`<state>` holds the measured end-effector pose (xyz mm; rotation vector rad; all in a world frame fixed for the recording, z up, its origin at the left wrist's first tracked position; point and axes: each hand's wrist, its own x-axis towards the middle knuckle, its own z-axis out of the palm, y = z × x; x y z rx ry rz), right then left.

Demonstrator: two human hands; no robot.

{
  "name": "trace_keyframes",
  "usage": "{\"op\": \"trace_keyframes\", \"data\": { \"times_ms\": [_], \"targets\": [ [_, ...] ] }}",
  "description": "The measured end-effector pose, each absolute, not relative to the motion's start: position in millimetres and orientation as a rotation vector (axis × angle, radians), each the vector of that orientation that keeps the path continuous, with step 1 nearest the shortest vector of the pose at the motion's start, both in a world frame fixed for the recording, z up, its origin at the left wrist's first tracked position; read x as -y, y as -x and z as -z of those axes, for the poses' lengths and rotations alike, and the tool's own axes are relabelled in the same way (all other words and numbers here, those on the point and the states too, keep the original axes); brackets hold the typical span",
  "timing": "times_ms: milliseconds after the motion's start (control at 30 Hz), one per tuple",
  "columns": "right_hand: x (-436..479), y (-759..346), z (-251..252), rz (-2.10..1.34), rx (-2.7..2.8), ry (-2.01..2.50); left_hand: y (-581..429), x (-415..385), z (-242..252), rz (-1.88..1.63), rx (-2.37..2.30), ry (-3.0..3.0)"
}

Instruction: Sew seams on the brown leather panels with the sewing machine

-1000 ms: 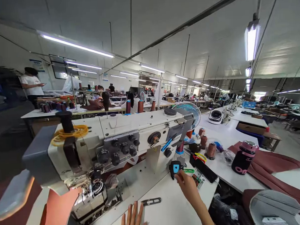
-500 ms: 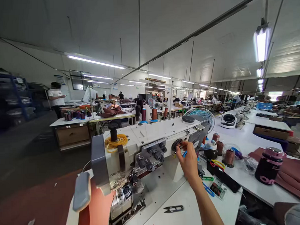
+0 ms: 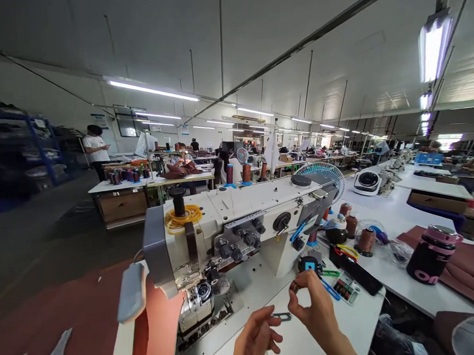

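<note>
Right hand (image 3: 315,307) pinches a small dark piece (image 3: 294,287) tight! Left hand (image 3: 255,336) stays loosely open, empty, just beside the thread snips (image 3: 281,317)!

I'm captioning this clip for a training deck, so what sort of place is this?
Probably a sewing workshop or small factory: an industrial sewing machine, rows of white work tables, and thread cones.

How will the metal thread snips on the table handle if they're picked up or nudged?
The thread snips look stiff and are probably fairly heavy for their size. Lying flat on the white table, they seem unlikely to roll, though their thin, smooth shape may slide when pushed and be awkward to lift.
</note>
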<state>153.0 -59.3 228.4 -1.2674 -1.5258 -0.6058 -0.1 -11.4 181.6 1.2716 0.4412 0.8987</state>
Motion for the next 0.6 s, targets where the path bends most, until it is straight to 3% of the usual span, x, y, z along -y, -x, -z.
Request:
{"op": "trace_keyframes", "data": {
  "times_ms": [300,400,500,600],
  "targets": [
    [65.6,-104.3,-171.4,0.325,1.752,1.122,25.8,14.5,-172.2,-0.77,-0.547,-1.234],
    [72.5,-106.4,-163.0,-0.018,1.771,1.143,47.2,16.1,-162.5,-0.828,-0.712,-1.363],
    [77.6,-128.7,-155.0,-0.574,1.656,1.497,68.2,14.2,-163.4,-0.887,-0.876,-1.545],
    [78.0,-148.5,-139.4,-0.693,1.52,2.08,83.2,10.3,-170.5,-0.847,-0.946,-1.686]
  ]
}}
